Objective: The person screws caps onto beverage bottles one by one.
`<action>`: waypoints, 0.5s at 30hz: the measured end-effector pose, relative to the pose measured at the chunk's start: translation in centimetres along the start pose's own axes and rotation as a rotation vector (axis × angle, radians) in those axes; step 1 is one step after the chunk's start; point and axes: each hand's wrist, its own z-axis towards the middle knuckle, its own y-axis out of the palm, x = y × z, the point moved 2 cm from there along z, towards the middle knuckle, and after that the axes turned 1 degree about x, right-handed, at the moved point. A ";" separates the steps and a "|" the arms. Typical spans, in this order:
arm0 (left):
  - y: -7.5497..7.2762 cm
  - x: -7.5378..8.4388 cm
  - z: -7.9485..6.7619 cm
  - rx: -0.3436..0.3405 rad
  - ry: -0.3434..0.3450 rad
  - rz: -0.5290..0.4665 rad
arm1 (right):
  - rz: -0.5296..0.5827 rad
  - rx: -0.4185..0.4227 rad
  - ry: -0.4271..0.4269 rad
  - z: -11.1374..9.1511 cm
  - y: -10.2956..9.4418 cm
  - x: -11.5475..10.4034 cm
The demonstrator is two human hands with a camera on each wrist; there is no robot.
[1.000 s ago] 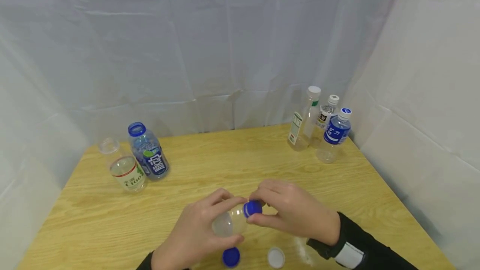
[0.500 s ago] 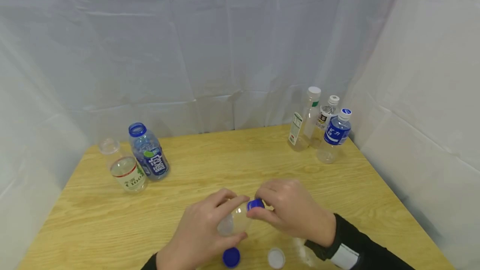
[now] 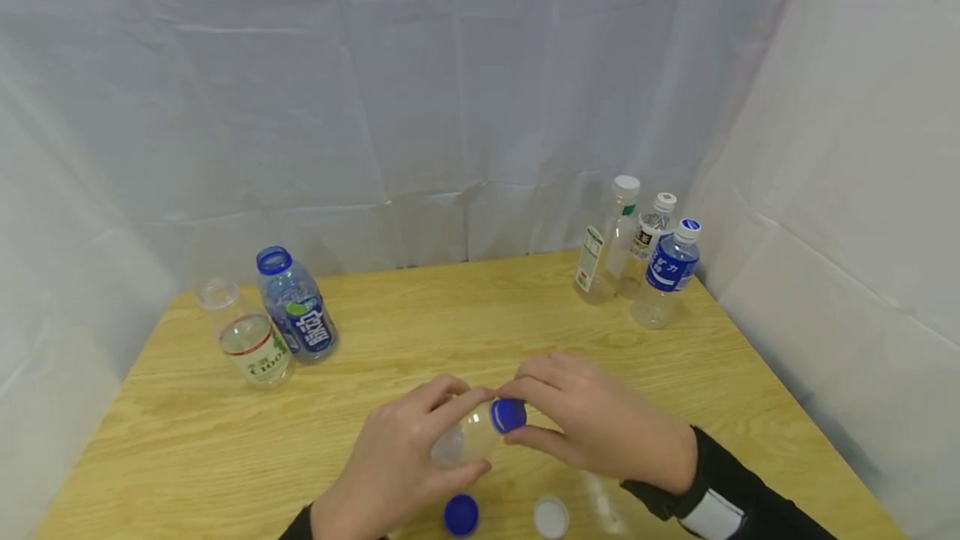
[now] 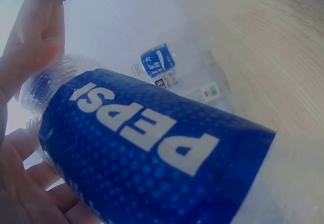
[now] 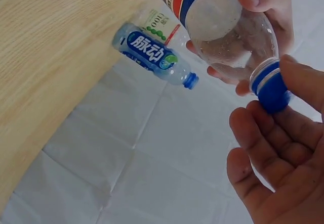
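1. The blue cap [image 3: 509,414] is pinched between the thumb and fingers of the right hand [image 3: 588,415], at the mouth of the Pepsi bottle [image 5: 230,39].
2. The Pepsi bottle is gripped by the thumb and fingers of the left hand [image 3: 401,448]. It is held tilted, cap end toward the right hand; whether its base touches the tabletop [image 3: 450,315] cannot be told. Its blue label [image 4: 147,138] is shown in the left wrist view.
3. Black sleeves [image 3: 776,502] are worn; a white patch [image 3: 712,515] is borne by the right one.
4. Near the front of the tabletop, a loose blue cap [image 3: 461,516] and, to its right, a white cap [image 3: 551,517] are laid apart.
5. At the far left, a C100 bottle [image 3: 257,348] and a blue bottle [image 3: 300,315] are placed just beside each other.
6. At the far right are grouped a tall bottle [image 3: 592,259], a small bottle [image 3: 651,233] and a blue-labelled bottle [image 3: 671,268], each topped in white.
7. The tabletop is backed and flanked by white sheets [image 3: 450,90].
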 end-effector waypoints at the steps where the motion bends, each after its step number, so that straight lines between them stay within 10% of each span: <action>1: 0.0 0.0 0.0 0.005 0.010 0.007 | -0.021 0.002 0.008 0.0 0.1 0.0; 15: 0.3 0.0 0.0 0.016 0.017 0.083 | -0.052 0.005 0.071 -0.1 0.9 0.6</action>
